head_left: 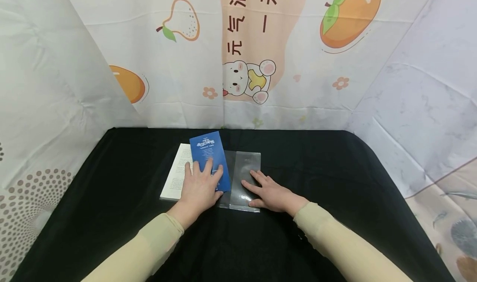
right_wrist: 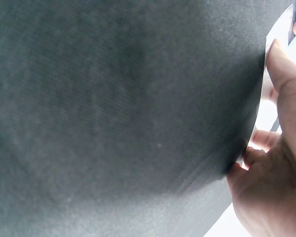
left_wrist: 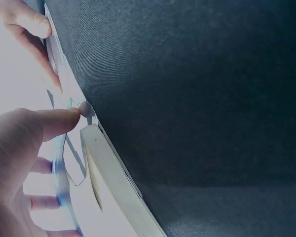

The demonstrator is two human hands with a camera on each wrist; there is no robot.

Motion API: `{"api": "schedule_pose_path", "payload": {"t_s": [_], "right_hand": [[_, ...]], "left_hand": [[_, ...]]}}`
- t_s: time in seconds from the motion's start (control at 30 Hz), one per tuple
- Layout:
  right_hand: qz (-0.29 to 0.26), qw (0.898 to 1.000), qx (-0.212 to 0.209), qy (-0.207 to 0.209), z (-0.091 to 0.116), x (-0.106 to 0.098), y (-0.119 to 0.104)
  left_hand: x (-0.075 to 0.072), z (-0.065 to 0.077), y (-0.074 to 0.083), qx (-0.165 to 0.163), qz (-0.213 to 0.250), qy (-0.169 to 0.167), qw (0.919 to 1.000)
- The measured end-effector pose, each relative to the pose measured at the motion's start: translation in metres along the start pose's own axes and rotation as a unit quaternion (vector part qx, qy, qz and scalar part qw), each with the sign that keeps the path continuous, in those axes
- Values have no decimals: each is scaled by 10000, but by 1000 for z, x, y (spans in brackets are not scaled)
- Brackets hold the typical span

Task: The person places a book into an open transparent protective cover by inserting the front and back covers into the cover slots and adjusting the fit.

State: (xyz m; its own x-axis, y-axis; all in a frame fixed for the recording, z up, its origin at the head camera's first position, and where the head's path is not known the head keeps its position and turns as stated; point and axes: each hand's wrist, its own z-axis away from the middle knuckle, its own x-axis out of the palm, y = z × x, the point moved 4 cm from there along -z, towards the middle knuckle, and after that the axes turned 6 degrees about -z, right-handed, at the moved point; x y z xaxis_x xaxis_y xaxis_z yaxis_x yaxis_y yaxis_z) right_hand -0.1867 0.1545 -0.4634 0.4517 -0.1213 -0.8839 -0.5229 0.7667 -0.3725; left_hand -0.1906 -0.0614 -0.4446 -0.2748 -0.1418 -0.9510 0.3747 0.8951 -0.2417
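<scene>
A book with printed white pages [head_left: 174,174] lies on the black cloth, and its page edges [left_wrist: 113,185] show thick in the left wrist view. Over its right part, slightly tilted, is a blue cover [head_left: 208,145] with white lettering. My left hand [head_left: 198,191] rests on that blue cover with fingers spread, the thumb near its lower right corner. To the right, a clear plastic book sleeve [head_left: 242,162] lies flat, its left part running under the blue cover. My right hand [head_left: 275,194] presses on the sleeve's right side with spread fingers.
A black cloth [head_left: 316,162] covers the table. Behind it hangs a white curtain [head_left: 179,75] printed with fruit and a cartoon animal. More light fabric [head_left: 48,87] closes in the left side and the right side.
</scene>
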Motion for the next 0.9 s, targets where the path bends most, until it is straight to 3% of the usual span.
{"api": "schedule_pose_path", "payload": {"t_s": [0.43,0.9], "right_hand": [[-26,10000,36,-25,-1,0,0],[-74,9999,-104,50,-1,0,0]], "left_hand": [[-2,-4,1,159,18,90,9998],[0,-6,2,320,51,-247,9992]]}}
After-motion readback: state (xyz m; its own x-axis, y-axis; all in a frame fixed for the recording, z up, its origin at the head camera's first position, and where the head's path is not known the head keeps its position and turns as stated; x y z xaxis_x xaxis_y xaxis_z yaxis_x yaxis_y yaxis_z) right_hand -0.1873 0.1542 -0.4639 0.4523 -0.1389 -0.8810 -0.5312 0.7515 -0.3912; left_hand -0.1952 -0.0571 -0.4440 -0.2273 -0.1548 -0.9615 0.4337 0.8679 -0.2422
